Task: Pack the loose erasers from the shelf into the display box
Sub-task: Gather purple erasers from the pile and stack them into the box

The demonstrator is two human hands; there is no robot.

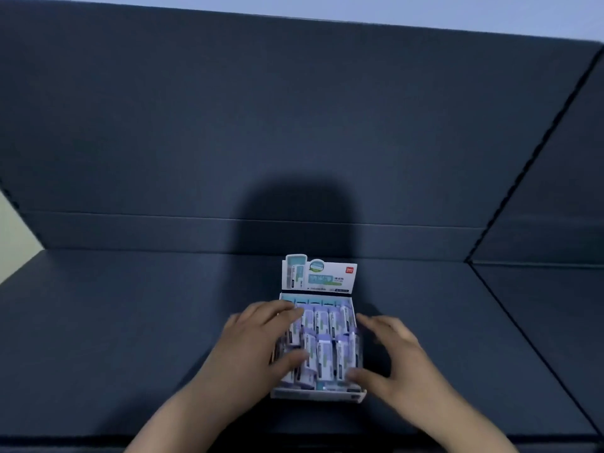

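A white display box with an upright printed back flap stands on the dark shelf. It is filled with several wrapped erasers in rows. My left hand lies over the box's left side, fingers spread across the erasers and thumb touching one near the middle. My right hand sits at the box's right side, fingers extended along the wall and thumb touching the front right erasers. Neither hand visibly grips an eraser.
The dark shelf surface stretches left and right of the box, with a dark back panel behind and an angled side panel at the right. A shadow falls on the back panel above the box.
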